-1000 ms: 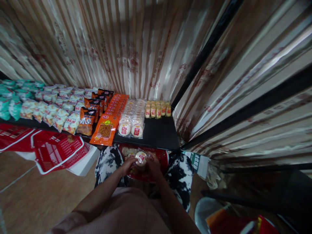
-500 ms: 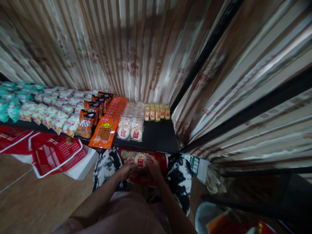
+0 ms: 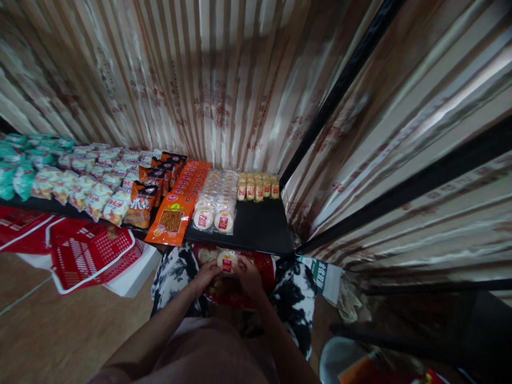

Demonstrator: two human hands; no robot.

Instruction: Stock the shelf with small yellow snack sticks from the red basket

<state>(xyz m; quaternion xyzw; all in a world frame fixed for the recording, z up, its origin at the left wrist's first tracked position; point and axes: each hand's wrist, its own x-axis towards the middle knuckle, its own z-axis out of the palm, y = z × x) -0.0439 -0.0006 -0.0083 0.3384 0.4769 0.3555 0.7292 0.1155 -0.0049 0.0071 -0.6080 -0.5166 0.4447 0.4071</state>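
**Both hands on a wrapped bun below the shelf edge**

From the left, green packs (image 3: 16,170) lie along a black shelf (image 3: 260,226), then pale snack bags (image 3: 94,194), dark orange bags (image 3: 140,205), flat orange packs (image 3: 174,218), clear-wrapped buns (image 3: 214,218) and small yellow jars (image 3: 258,188) at the back. Under the shelf's left part a red basket (image 3: 92,253) leans on the floor.

Your left hand (image 3: 206,276) and right hand (image 3: 248,274) meet in front of you, just below the shelf's front edge. Together their fingers (image 3: 239,262) pinch one wrapped bun (image 3: 227,261) with a red label, held above a second red basket (image 3: 264,264) between your patterned knees. More buns lie in that basket.
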